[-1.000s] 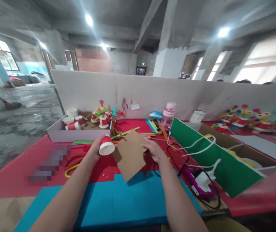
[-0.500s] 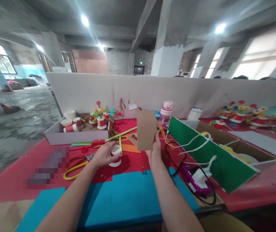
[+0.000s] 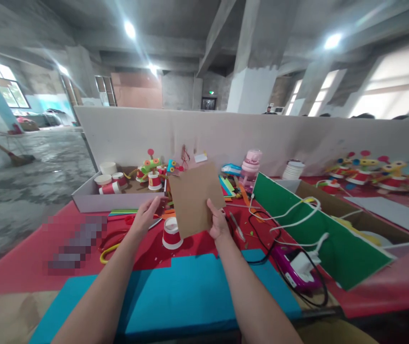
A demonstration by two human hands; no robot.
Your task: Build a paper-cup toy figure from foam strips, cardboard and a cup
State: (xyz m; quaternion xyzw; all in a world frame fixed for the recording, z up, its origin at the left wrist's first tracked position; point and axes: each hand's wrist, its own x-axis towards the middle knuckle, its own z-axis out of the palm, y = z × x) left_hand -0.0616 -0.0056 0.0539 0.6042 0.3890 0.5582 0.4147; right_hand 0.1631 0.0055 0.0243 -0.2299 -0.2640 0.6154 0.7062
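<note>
My right hand (image 3: pixel 218 223) grips a brown cardboard piece (image 3: pixel 194 197) by its lower right edge and holds it up, tilted, above the table. My left hand (image 3: pixel 146 217) is open, fingers spread, reaching toward the cardboard's left edge without holding anything. A red and white paper cup (image 3: pixel 172 233) stands upside down on the red table cover (image 3: pixel 28 260), just below the cardboard and between my hands.
Scissors with yellow handles (image 3: pixel 108 251) lie left of the cup. A grey box (image 3: pixel 93 198) holds cups and craft figures. A pink bottle (image 3: pixel 249 169), green board (image 3: pixel 308 229), purple glue gun (image 3: pixel 292 267) with white and black cords sit right. Blue foam sheet (image 3: pixel 190 296) lies in front.
My left hand set the cup upside down on the table and let go, then rose toward the cardboard. My right hand lifted the cardboard and turned it to face me.
</note>
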